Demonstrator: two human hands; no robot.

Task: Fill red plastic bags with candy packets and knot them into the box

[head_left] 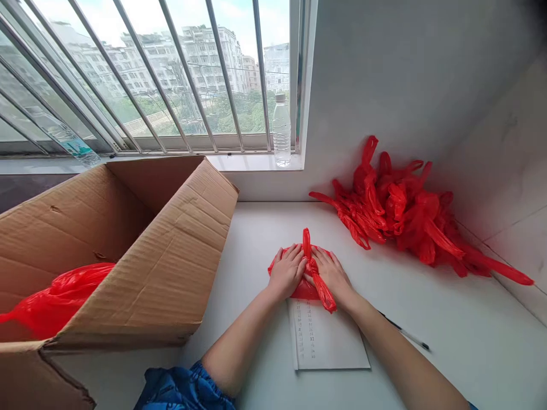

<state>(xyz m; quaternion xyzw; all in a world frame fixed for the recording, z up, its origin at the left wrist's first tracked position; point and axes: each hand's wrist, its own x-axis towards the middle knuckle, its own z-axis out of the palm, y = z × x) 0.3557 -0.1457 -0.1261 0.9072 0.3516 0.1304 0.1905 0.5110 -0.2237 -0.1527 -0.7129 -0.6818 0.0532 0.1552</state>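
A red plastic bag [306, 290] with a knot in its middle lies on the white table, overlapping the top of a notebook [331, 341] with handwritten columns. My left hand [289, 269] rests flat on the bag's left side, fingers stretched out. On the other side of the knot, my right hand [332, 274] presses down with its fingers extended. One bag handle sticks up between the hands and another end trails toward me. What is inside the bag cannot be seen.
A large open cardboard box [171, 256] stands at left with a red bag [64, 293] inside. Many red plastic bags [397, 205] are heaped at the back right. A pen [405, 333] lies right of the notebook. Water bottles [281, 131] stand by the barred window.
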